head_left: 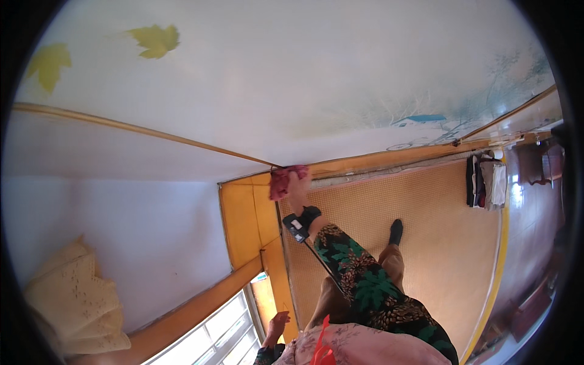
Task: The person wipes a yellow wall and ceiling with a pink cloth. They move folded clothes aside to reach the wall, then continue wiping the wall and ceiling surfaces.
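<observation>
My right hand presses a dark red cloth into the corner where the wooden ledge meets the wall. The fingers are bent over the cloth and partly blurred. A black strap with a small device sits on that wrist, below it a dark patterned sleeve. Low in the view, beside the wooden window frame, is my left hand. Its fingers are loosely bent and somewhat apart, and nothing shows in them.
I am on a tan woven mat, one dark-socked foot on it. Folded clothes are stacked at its right end. A bright window lies at lower left, near a yellowish curtain. Shiny floor extends beyond the mat's yellow edge.
</observation>
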A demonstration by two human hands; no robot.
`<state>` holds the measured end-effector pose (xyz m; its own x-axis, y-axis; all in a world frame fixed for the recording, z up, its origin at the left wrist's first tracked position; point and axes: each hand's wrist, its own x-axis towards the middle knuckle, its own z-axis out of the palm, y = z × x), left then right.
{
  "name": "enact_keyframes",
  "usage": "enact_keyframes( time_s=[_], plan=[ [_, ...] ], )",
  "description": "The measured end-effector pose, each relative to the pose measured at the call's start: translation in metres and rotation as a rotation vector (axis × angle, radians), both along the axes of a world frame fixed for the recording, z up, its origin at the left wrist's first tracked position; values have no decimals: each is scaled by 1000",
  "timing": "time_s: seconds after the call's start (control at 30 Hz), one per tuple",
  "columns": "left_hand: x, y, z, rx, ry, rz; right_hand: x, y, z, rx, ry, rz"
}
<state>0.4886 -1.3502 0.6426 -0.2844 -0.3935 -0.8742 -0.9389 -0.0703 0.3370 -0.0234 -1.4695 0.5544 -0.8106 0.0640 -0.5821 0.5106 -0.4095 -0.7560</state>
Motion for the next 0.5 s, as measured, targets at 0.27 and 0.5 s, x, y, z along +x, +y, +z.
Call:
enact_keyframes(
  time_s=[0.27,0.5],
  plan=[
    [-3,8,-6,-22,10,-16,4,25,48,-535,34,193],
    [-3,6,2,17,43,29,-12,19,16,-308,-67,200]
  ],
)
